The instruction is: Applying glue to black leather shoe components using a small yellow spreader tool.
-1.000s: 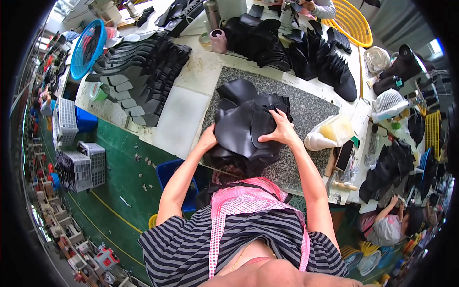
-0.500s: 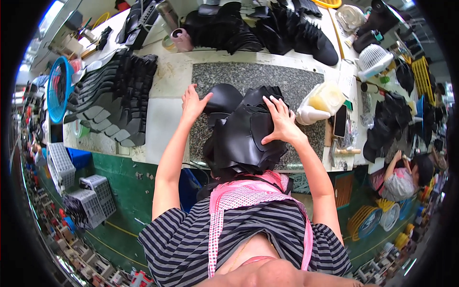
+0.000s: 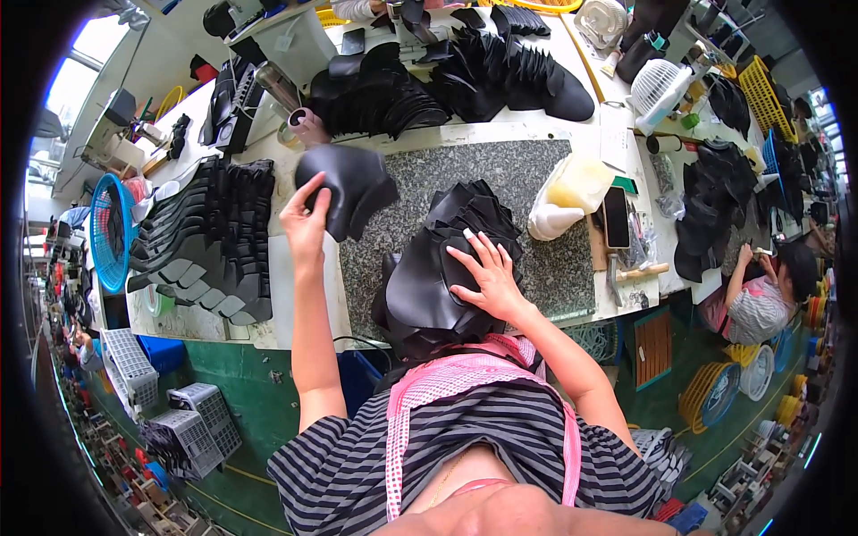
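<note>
My left hand [image 3: 305, 221] pinches the edge of a curved black leather shoe piece [image 3: 350, 186] between thumb and fingers. The piece hangs over the left part of a speckled granite slab [image 3: 447, 163], slightly blurred. In front of me, at the slab's near edge, lies a loose pile of similar black leather pieces [image 3: 418, 290]. My right hand [image 3: 490, 279] rests on the pile's right side, its fingers spread and laid flat. The pile's lower layers are hidden beneath the top pieces.
Rows of stacked black pieces [image 3: 201, 237] stand at the left, and more stacks [image 3: 380, 98] line the back. Right of the slab are a white glue bottle [image 3: 556, 219], a phone [image 3: 617, 217] and a hammer [image 3: 615, 279]. Another person [image 3: 760, 290] works at far right.
My left hand has moved left and up with a black leather piece lifted off the slab. My right hand has shifted lower on the pile. The head view has tilted slightly.
</note>
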Demonstrator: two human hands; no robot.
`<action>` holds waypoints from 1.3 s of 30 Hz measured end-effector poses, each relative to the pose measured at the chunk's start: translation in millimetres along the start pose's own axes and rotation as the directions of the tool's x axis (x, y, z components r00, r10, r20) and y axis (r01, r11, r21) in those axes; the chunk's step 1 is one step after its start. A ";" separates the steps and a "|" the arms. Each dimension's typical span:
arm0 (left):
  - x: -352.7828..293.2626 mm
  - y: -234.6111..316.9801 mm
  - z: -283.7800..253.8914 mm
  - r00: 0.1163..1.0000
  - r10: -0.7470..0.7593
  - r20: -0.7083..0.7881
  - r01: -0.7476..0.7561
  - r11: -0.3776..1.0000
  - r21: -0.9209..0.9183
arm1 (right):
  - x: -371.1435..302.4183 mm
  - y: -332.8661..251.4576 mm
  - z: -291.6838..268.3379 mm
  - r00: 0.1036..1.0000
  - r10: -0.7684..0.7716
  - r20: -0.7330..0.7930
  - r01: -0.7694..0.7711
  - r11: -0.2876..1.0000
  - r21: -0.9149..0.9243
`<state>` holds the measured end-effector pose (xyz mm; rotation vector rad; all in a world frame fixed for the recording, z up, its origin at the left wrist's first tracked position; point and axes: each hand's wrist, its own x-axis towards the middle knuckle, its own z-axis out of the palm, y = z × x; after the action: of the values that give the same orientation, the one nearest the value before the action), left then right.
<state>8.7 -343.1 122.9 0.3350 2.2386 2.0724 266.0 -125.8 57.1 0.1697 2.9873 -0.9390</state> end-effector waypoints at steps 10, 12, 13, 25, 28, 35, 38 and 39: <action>-182.6 -15.3 86.2 0.862 -0.482 0.158 0.507 0.817 -0.276 | -2.5 33.2 15.8 0.964 0.181 -0.195 0.036 0.637 0.770; -209.5 -24.9 93.2 0.858 -0.482 0.177 0.506 0.852 -0.133 | -3.4 41.1 10.9 0.938 0.345 -0.014 -0.027 0.116 0.993; -215.4 -24.4 95.2 0.865 -0.475 0.161 0.492 0.866 -0.088 | -3.8 49.7 10.7 0.942 0.326 -0.074 0.035 0.124 0.992; -142.6 40.0 73.2 0.805 -0.392 0.446 -0.089 0.662 0.744 | -3.3 49.4 14.5 0.862 0.403 -0.306 -0.138 0.769 0.624; -125.6 -5.5 98.6 0.857 -0.310 0.412 0.103 0.886 0.451 | -2.9 46.8 7.0 0.892 0.367 -0.265 -0.152 0.793 0.589; -125.2 -31.2 146.5 0.790 -0.421 0.447 0.055 0.773 0.632 | -2.7 62.4 1.7 0.900 0.371 -0.229 -0.143 0.748 0.649; -132.4 -55.3 137.5 0.842 -0.342 0.416 0.150 0.891 0.429 | -17.1 57.2 -23.7 0.814 0.460 -0.355 -0.050 0.664 0.746; -132.5 -52.1 139.7 0.835 -0.339 0.434 0.144 0.895 0.423 | -23.5 71.1 -25.0 0.664 0.527 -0.531 -0.005 0.713 0.701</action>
<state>160.0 -237.8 46.6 0.5053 2.1828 1.2343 297.5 -56.0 38.0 1.2521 2.8036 -2.2626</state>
